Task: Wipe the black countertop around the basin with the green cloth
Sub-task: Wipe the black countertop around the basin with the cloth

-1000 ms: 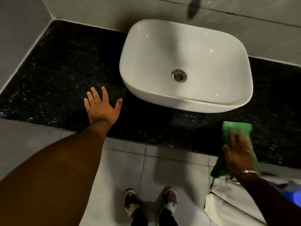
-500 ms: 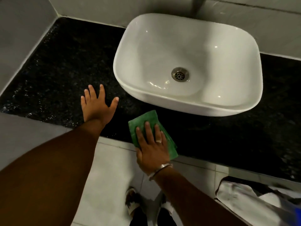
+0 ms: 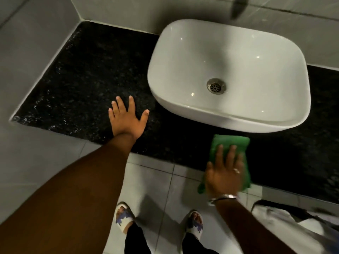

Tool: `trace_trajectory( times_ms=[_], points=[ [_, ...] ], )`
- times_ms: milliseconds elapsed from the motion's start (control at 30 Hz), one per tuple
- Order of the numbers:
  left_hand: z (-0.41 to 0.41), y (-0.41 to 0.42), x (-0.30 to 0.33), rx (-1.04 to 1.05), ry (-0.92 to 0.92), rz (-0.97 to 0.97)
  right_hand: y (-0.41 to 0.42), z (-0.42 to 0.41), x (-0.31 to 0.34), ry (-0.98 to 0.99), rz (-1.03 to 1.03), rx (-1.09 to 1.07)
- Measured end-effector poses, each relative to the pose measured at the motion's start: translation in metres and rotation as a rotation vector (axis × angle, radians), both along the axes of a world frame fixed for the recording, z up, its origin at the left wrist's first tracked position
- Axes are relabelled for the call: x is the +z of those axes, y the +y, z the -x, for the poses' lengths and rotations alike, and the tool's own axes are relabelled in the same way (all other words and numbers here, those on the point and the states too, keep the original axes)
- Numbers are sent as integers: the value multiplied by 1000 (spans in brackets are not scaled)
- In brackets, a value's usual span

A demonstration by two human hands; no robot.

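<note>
The left hand (image 3: pixel 127 119) lay flat on the black countertop (image 3: pixel 88 85), fingers spread, gripping nothing. The right hand (image 3: pixel 224 173) pressed flat, fingers spread, on the green cloth (image 3: pixel 231 143) at the countertop's front edge, just before the white basin (image 3: pixel 229 74). Grey tiles (image 3: pixel 150 182) covered the floor below.

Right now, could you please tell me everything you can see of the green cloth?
The green cloth looks like soft fabric, folded into a rough rectangle. It lies flat on the black countertop just in front of the white basin, with its near end hanging past the counter's front edge. The right hand presses on it, palm down and fingers spread, covering its middle. The cloth looks slightly blurred.
</note>
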State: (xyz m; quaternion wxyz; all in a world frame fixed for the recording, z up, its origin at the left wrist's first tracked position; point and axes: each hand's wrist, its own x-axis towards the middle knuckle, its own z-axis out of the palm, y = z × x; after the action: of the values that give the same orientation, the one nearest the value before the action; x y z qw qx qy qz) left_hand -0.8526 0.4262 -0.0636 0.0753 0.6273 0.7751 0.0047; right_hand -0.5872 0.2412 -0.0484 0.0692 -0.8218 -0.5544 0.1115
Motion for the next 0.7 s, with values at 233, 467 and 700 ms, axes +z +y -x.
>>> trace_trajectory(
  times_ms=[233,467,700],
  points=[
    [73,39,13,-125,-24,65,70,205,1,68,70,571],
    [232,96,22,-130,-9,48,190,236,-6,-53,132,598],
    [258,112,6,-292,18,19,105,250,3,-34,56,862]
  ],
)
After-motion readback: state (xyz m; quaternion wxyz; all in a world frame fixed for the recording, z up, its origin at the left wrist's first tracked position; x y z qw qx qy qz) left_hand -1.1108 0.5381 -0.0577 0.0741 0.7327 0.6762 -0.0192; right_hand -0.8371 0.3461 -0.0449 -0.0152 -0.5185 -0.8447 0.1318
